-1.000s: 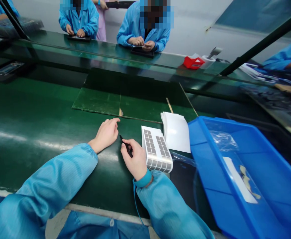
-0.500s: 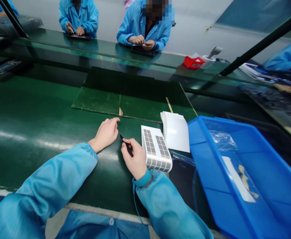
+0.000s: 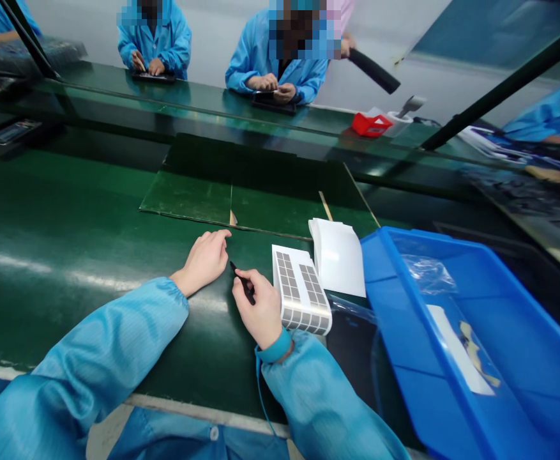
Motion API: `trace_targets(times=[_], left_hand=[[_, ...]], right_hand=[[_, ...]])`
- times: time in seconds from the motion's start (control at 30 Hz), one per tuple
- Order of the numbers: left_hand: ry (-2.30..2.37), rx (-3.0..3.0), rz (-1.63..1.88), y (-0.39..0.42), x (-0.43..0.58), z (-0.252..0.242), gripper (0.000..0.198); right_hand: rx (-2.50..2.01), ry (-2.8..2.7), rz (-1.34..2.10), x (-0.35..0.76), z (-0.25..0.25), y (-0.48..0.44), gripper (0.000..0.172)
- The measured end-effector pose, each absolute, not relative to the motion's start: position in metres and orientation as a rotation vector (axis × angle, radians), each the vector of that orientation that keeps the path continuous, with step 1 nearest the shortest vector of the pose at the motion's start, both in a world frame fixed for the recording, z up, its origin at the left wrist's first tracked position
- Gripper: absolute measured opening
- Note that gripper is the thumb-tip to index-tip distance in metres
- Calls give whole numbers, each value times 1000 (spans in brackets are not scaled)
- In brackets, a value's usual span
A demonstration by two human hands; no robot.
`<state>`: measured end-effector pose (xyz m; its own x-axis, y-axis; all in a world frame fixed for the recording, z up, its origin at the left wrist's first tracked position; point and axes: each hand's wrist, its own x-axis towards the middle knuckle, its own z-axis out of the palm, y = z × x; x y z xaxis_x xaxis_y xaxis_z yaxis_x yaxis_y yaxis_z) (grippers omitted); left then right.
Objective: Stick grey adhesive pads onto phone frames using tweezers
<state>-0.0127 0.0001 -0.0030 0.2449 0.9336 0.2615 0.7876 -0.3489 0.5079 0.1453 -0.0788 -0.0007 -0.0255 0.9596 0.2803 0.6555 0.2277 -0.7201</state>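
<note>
Nearest, the right hand [image 3: 260, 310] is curled shut around a slim black tool [image 3: 244, 284], tip pointing far-left. Just left of it, the left hand [image 3: 205, 259] lies loosely open and holds nothing, fingertips on the glossy green belt [image 3: 69, 255], which runs bare and wide to the left. Touching the right hand's right side is a curved white sheet of grey square stickers [image 3: 301, 287]. Beyond that is a stack of blank white sheets [image 3: 340, 255], against the rim of a blue plastic bin [image 3: 389, 281]. Far across the belt, two people's hands work over dark trays.
</note>
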Motion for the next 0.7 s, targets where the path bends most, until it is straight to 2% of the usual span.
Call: trace_targets(times=[0.7], left_hand=[[1600,2247,768,-1,-12,-1,36]], right_hand=[[-1498,-1717,530,145,0,-79,15]])
